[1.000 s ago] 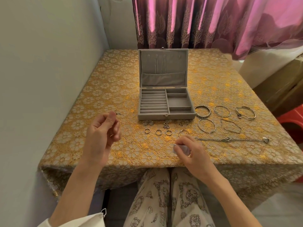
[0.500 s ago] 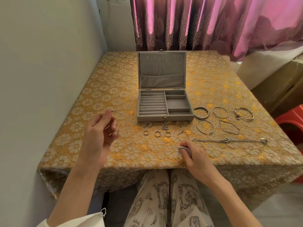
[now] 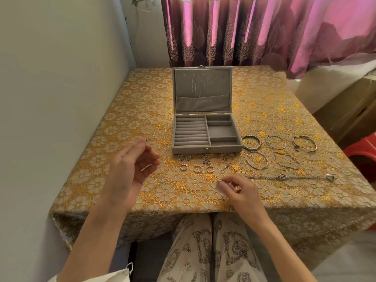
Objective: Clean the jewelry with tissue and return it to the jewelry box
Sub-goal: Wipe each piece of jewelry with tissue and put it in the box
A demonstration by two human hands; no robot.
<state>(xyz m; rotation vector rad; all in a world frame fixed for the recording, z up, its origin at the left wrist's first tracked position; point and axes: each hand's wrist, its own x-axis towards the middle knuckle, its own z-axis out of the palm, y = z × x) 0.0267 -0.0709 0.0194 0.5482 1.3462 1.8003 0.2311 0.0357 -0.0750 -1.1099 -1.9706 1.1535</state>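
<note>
The counter (image 3: 142, 110) is covered with a gold floral cloth, and the grey jewelry box (image 3: 205, 131) stands open near its middle, lid upright, with thin chains hanging inside the lid above a fabric pocket. The base has ring rolls on the left and 4 small compartments on the right; those compartments look bare.

The left hand (image 3: 130, 171) hovers above the counter to the left of the box, palm turned inward, fingers loosely curled with the thumb near the fingertips. A small glinting piece shows between them, but it is too small to tell what it is or whether it is truly pinched.

The right hand (image 3: 242, 192) rests low at the near edge of the counter, its fingers curled round a small white wad of tissue (image 3: 220, 183) that touches the cloth.

Just in front of the box lie small rings (image 3: 197, 169) and earrings in a loose row, with a thin hoop (image 3: 228, 170) just beyond the right hand. To the right of the box sit 5 bracelets (image 3: 251, 142) in 2 rows, well apart from each other. A long chain necklace (image 3: 284, 177) stretches across the counter near the right hand, ending in a pendant at its far right end.

Patterned trousers show below the counter edge, and a pink curtain (image 3: 264, 31) hangs behind
</note>
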